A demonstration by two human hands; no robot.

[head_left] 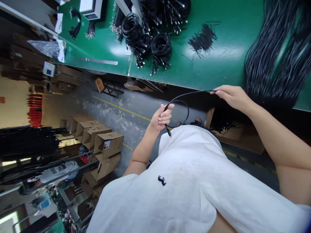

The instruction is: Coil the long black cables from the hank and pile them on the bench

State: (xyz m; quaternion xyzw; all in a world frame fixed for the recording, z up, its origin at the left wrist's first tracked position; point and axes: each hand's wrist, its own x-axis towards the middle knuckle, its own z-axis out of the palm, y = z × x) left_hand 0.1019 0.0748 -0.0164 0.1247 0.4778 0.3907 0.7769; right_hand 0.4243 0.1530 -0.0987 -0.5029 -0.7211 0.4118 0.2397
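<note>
My left hand (161,117) is closed in a fist around a thin black cable (187,108), which makes one small loop below the fingers; a plug end hangs down by my white shirt. The same cable runs up and right to my right hand (230,95), whose fingertips pinch it near the green table's (218,64) front edge. Both hands are held in the air in front of my chest, about a forearm's length apart. A thick mass of long black cables (277,51) drapes over the table just right of my right hand.
On the table lie several coiled cable bundles (160,48), a heap of short black ties (202,38), a metal ruler (98,61) and a small white device (91,8). Cardboard boxes (104,145) are stacked on the floor at left. Racks of hanging cables (24,142) stand far left.
</note>
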